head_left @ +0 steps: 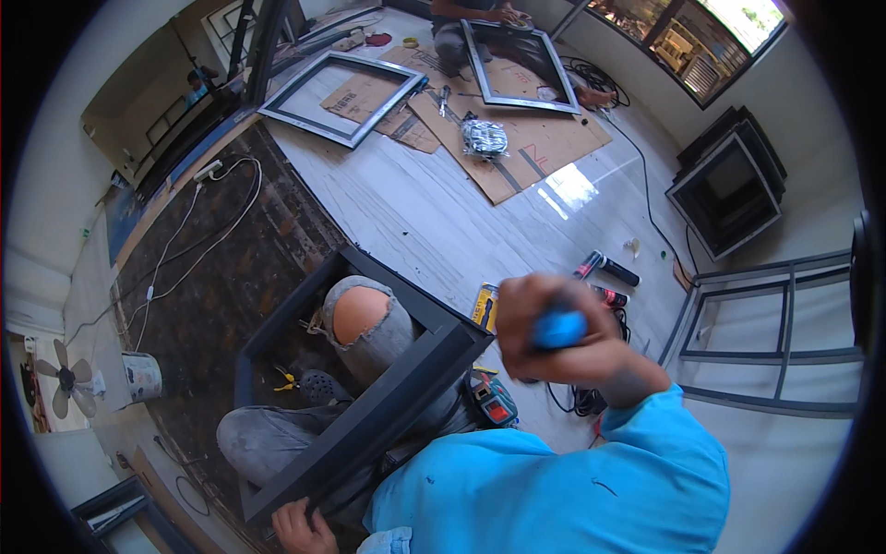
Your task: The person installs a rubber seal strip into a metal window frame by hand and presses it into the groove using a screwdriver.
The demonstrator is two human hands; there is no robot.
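A dark grey metal frame (369,420) lies tilted across my legs, with one knee (360,316) showing through its opening. My right hand (591,337) is raised beyond the frame's right corner, its fingers wrapped round a blue-ended handle (559,329). Motion blurs that hand, and the rest of the tool is hidden. Down at the frame's near left corner is my left hand (305,530), fingers apart, their tips at the frame's edge. Beside my leg sits a green and red tape measure (494,401). A yellow package (484,305) lies just left of my right hand.
Another person (480,13) sits at the back with a grey frame (521,66) on cardboard (544,152). A second frame (341,97) lies left of it. Black-red tubes (618,270) and cables lie right. Frames lean at the right wall (729,194). A white bucket (142,377) stands left.
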